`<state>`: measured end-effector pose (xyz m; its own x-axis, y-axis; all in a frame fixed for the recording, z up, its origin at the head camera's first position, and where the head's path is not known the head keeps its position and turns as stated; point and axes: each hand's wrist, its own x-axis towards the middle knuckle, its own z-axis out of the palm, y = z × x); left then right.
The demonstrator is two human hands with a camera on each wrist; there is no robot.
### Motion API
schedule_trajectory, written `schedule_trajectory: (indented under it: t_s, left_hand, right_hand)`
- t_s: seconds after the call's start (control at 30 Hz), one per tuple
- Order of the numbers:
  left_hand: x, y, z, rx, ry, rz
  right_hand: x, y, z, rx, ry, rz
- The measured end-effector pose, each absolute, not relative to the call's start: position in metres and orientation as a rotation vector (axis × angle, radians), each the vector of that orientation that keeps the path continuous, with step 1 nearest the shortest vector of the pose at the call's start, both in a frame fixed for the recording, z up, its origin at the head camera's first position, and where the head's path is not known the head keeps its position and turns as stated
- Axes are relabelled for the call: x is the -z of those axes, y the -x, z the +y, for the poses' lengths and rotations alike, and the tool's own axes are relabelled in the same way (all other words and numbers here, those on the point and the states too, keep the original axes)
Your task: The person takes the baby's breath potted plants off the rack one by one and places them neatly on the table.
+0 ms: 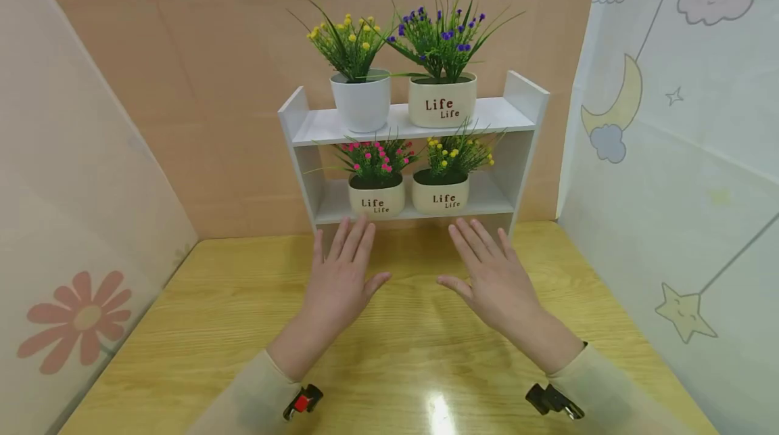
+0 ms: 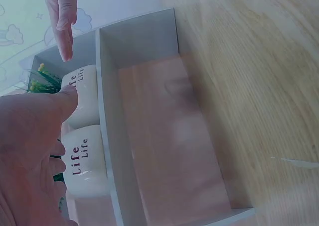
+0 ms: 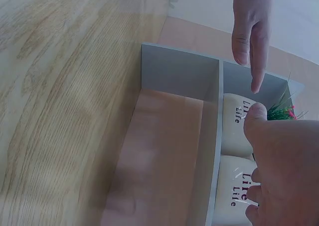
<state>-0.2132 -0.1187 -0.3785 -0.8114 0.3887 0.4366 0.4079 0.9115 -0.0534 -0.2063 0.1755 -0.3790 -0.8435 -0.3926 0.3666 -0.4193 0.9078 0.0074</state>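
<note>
1. Nearest the camera: cream left sleeve [image 1: 246,398] with a black-and-red fitting [image 1: 302,402] beside the cuff; opposite, cream right sleeve [image 1: 615,391] with a black fitting [image 1: 554,400].
2. Beneath both forearms: wood-grained yellow tabletop [image 1: 414,327], with a bright reflection toward the front.
3. Left hand [image 1: 341,283]: released, with straight, slightly parted fingers and thumb extended inward; fingertips just below the pink-flowered planter [image 1: 376,202], contact impossible to tell.
4. Right hand [image 1: 496,283]: likewise released, fingers straight, thumb toward the left hand but apart from it; fingertips just below the yellow-flowered planter [image 1: 441,193], contact again impossible to tell.
5. On the lower tier of the white two-tier shelf [image 1: 493,113]: both planters upright, side by side, cream, each lettered "Life Life"; pink-flowered at left, yellow-flowered at right.
6. On the upper tier: at left, round white pot [image 1: 362,105] of yellow flowers; at right, cream purple-flowered planter [image 1: 443,103], also lettered, with long grassy blades.
7. Flanking the tabletop: left panel [image 1: 79,171] with coral flower print; right panel [image 1: 688,171] with moon, cloud and star motifs.
8. Farthest, behind the shelf: creased peach backdrop [image 1: 182,83].
</note>
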Motion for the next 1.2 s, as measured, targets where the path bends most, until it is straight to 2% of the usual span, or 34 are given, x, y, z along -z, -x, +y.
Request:
schedule_trajectory:
  t_s: [0.43, 1.2]
  left_hand:
    - [0.361, 0.207, -0.126, 0.101, 0.547, -2.628]
    - [0.311, 0.203, -0.143, 0.084, 0.522, -2.526]
  right_hand:
    - [0.365, 0.205, 0.178, -0.113, -0.634, -2.678]
    - [0.318, 0.205, 0.178, -0.17, -0.688, -2.581]
